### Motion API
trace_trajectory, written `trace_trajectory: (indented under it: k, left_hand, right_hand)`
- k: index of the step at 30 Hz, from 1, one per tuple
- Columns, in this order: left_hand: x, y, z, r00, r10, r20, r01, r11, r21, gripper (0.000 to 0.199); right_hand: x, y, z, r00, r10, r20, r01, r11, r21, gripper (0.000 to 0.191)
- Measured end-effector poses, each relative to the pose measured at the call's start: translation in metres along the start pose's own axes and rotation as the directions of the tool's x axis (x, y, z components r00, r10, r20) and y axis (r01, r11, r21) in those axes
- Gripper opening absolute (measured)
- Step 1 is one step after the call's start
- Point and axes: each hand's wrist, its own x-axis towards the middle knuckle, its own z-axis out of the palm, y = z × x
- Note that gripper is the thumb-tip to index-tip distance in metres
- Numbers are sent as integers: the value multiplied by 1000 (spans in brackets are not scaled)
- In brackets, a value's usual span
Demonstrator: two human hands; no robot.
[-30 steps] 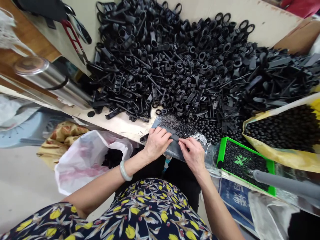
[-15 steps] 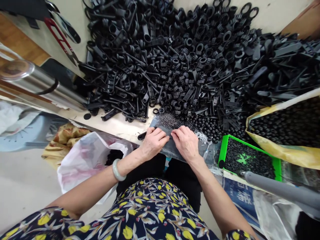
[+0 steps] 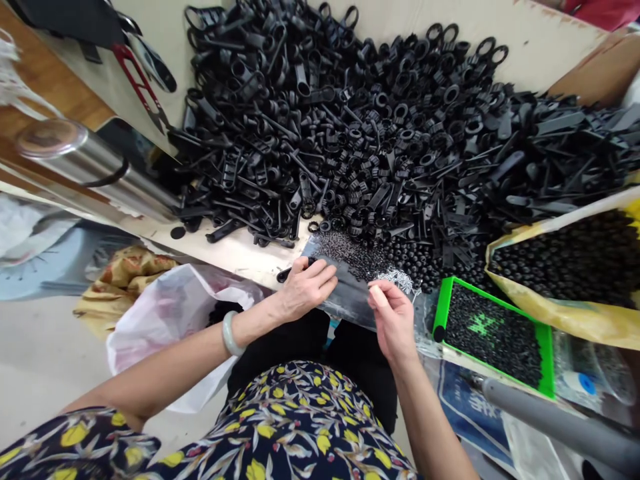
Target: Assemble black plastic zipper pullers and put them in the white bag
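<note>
My left hand (image 3: pixel 306 288) is closed over a long black plastic part (image 3: pixel 285 274), whose end sticks out at its left. The rest of that part is hidden under the fingers. My right hand (image 3: pixel 393 313) pinches with thumb and forefinger over the dark grey mat (image 3: pixel 350 300); whatever it holds is too small to make out. Just beyond its fingertips lie small silvery pins (image 3: pixel 397 279). Tiny dark pieces (image 3: pixel 345 250) are spread behind both hands, with black balls (image 3: pixel 415 257) beside them.
Behind rises a large heap of black plastic parts (image 3: pixel 300 133). At right are a green tray (image 3: pixel 547 360) of small black pieces and a yellow-edged bag (image 3: pixel 565 300) of black balls. A steel flask (image 3: pixel 95 163) and a white bag (image 3: pixel 145 320) are at left.
My right hand has moved right, away from my left hand, and turned so its thumb shows. My left hand has barely moved. The camera view has shifted slightly.
</note>
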Motion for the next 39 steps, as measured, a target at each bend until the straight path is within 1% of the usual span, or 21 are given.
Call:
trace_trajectory:
  k: [2, 3, 5, 6, 7, 8, 9, 10, 11, 12, 13, 14, 15, 16, 17, 18, 20, 23, 29, 33, 39]
  left_hand:
    - [2, -4, -3, 997, 53, 62, -52, 999, -15, 22]
    - [4, -6, -4, 993, 71, 97, -69, 997, -23, 22]
    - [10, -7, -7, 985, 80, 154, -73, 996, -52, 21]
    - [13, -6, -10, 985, 60, 160, -47, 995, -82, 20]
    - [17, -3, -14, 989, 15, 144, 4, 991, -131, 19]
    - [20, 2, -19, 992, -58, 111, 80, 976, -205, 18]
    - [22, 8, -24, 985, -156, 77, 172, 936, -308, 17]
    - [24, 15, -30, 961, -271, 60, 270, 859, -434, 16]
    - [24, 23, -35, 921, -380, 85, 358, 739, -571, 15]
    - [24, 31, -39, 873, -461, 157, 431, 580, -691, 15]
    - [22, 38, -42, 824, -506, 254, 487, 406, -773, 15]
    - [20, 44, -43, 779, -522, 349, 526, 240, -816, 16]
    - [18, 49, -42, 739, -523, 425, 549, 103, -830, 17]
    - [16, 52, -41, 708, -520, 478, 560, 1, -829, 18]
    - [13, 55, -39, 686, -519, 510, 562, -67, -825, 19]
    - [11, 56, -37, 671, -521, 527, 559, -112, -821, 20]
    - [7, 57, -33, 650, -526, 549, 555, -165, -815, 21]
    - [4, 57, -31, 633, -528, 566, 549, -209, -809, 22]
    - [2, 58, -34, 630, -524, 573, 555, -213, -804, 22]
    - [2, 58, -35, 593, -516, 618, 546, -306, -780, 24]
    - [0, 57, -34, 555, -500, 666, 513, -425, -746, 25]
  right_hand:
    - [-6, 3, 1, 989, 151, 7, -149, 968, 202, 24]
    - [-7, 4, 3, 979, 203, 24, -202, 939, 278, 26]
    - [-9, 4, 7, 966, 255, 46, -254, 893, 373, 27]
    - [-9, 2, 9, 964, 263, 51, -261, 881, 395, 27]
    - [-9, 1, 11, 964, 262, 53, -261, 876, 406, 27]
    - [-9, -1, 12, 965, 256, 55, -255, 878, 406, 27]
    - [-10, -2, 13, 968, 244, 54, -245, 884, 397, 27]
    - [-10, -3, 14, 972, 229, 56, -233, 895, 381, 27]
    - [-11, -4, 14, 976, 212, 58, -218, 907, 361, 26]
    - [-12, -5, 13, 979, 193, 62, -203, 918, 340, 25]
    - [-13, -5, 13, 982, 174, 70, -187, 929, 320, 24]
    - [-13, -5, 13, 984, 157, 80, -174, 937, 302, 23]
    - [-14, -4, 13, 985, 143, 92, -164, 944, 286, 21]
    - [-14, -4, 14, 986, 133, 103, -157, 950, 269, 21]
    - [-14, -3, 15, 986, 126, 110, -150, 957, 248, 20]
    - [-15, -2, 16, 986, 121, 113, -144, 964, 225, 20]
    - [-16, 0, 18, 986, 116, 117, -137, 973, 188, 21]
    - [-19, 4, 21, 986, 102, 129, -122, 980, 158, 22]
    - [-23, 14, 18, 986, 45, 158, -60, 994, 87, 16]
    - [-21, 18, 13, 979, -27, 201, 29, 1000, -9, 12]
    - [-18, 17, 13, 969, -72, 235, 90, 994, -67, 10]
